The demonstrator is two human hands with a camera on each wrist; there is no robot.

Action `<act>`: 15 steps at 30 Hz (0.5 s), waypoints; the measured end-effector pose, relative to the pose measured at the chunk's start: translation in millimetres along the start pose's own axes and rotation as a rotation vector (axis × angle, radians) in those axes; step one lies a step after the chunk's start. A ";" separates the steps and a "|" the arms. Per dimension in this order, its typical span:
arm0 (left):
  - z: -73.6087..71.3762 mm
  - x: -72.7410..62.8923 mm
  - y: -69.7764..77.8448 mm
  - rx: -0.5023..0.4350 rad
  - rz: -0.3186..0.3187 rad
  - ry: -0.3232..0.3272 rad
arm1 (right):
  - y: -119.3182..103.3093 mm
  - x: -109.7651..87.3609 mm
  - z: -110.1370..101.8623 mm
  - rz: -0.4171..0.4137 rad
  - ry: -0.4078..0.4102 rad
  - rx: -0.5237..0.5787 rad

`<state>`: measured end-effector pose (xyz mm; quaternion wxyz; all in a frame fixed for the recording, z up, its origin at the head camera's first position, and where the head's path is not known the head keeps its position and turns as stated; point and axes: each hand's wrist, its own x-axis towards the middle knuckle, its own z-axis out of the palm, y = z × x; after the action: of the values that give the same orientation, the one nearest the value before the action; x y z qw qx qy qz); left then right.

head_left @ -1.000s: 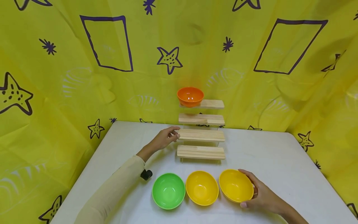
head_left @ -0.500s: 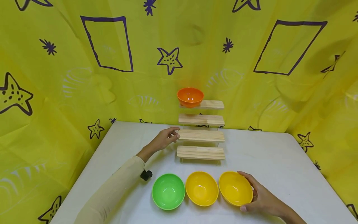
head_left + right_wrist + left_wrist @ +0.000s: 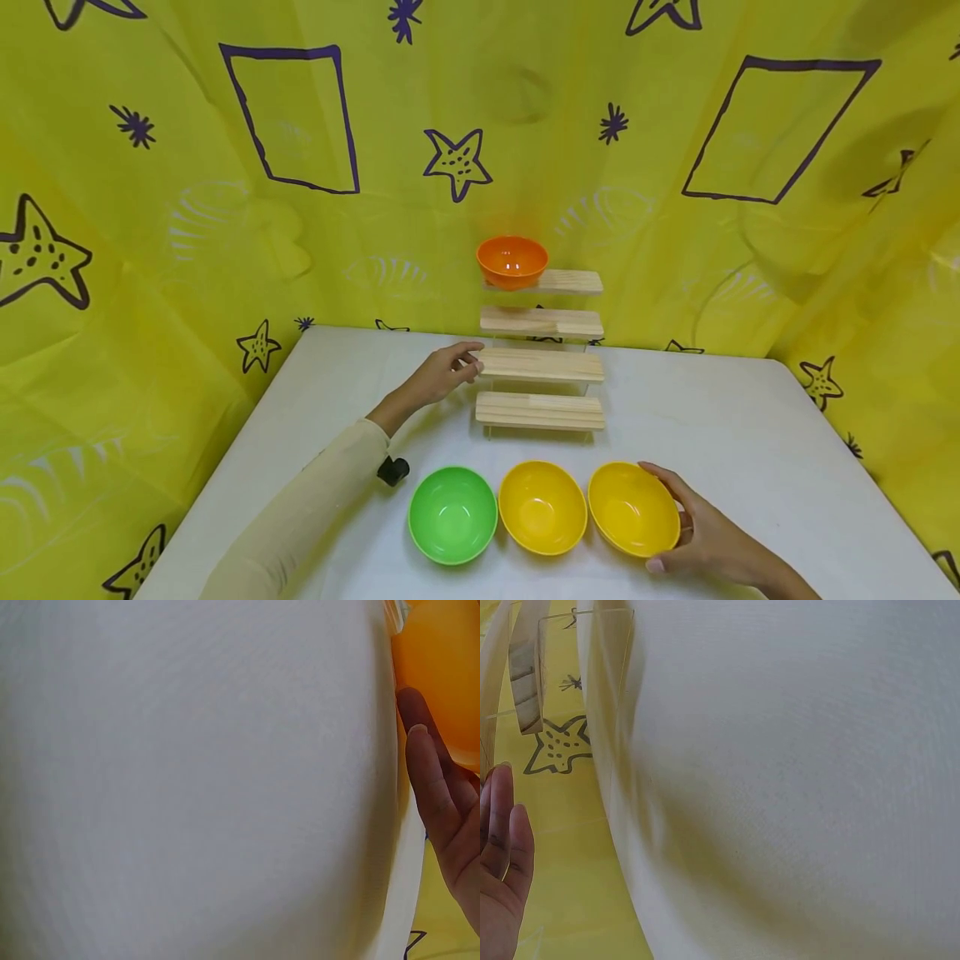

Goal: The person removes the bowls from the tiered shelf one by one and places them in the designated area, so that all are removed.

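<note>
In the head view, my right hand (image 3: pixel 708 533) grips the right-hand yellow bowl (image 3: pixel 633 510) by its side, thumb near the front rim and a finger along the back rim. The wrist view shows those fingers (image 3: pixel 431 776) against the bowl's orange-yellow outer wall (image 3: pixel 442 667). A second yellow bowl (image 3: pixel 543 508) and a green bowl (image 3: pixel 453 517) stand to its left in a row. Further back, my left hand (image 3: pixel 442 372) pinches the left end of a board on the four-tier wooden stand (image 3: pixel 542 365). An orange bowl (image 3: pixel 512 262) sits on the top tier's left part.
A white cloth covers the table (image 3: pixel 697 433). Yellow patterned curtain (image 3: pixel 375 242) hangs behind and along both sides. A small black object (image 3: pixel 393 471) shows beside my left sleeve (image 3: pixel 322 492), left of the green bowl. Clear supports (image 3: pixel 585 611) hold up the stand's boards.
The right-hand yellow bowl has shifted slightly toward me with my right hand, coming level with the other bowls. My left hand stays at the stand. The orange and green bowls have not moved.
</note>
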<state>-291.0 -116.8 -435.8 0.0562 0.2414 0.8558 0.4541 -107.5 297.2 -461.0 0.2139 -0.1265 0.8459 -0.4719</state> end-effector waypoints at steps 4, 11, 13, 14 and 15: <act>-0.1 -0.6 1.6 -0.010 0.001 -0.001 | -0.4 -1.9 -5.6 -0.011 -0.042 0.026; -0.3 -0.5 3.3 0.000 -0.003 0.003 | 1.7 -9.6 -23.3 -0.192 -0.025 0.038; -0.2 -0.6 3.1 -0.001 -0.006 0.004 | 0.2 -11.4 -29.4 -0.249 0.006 0.013; -0.1 -0.8 3.0 0.000 -0.008 0.003 | -1.2 -12.1 -32.6 -0.270 0.021 0.004; 0.1 -0.9 2.8 0.000 -0.009 0.002 | -2.9 -12.7 -36.0 -0.291 0.033 -0.006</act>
<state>-289.2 -115.8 -433.7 0.0576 0.2372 0.8569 0.4541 -113.7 327.8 -438.7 0.1287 -0.2404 0.8236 -0.4972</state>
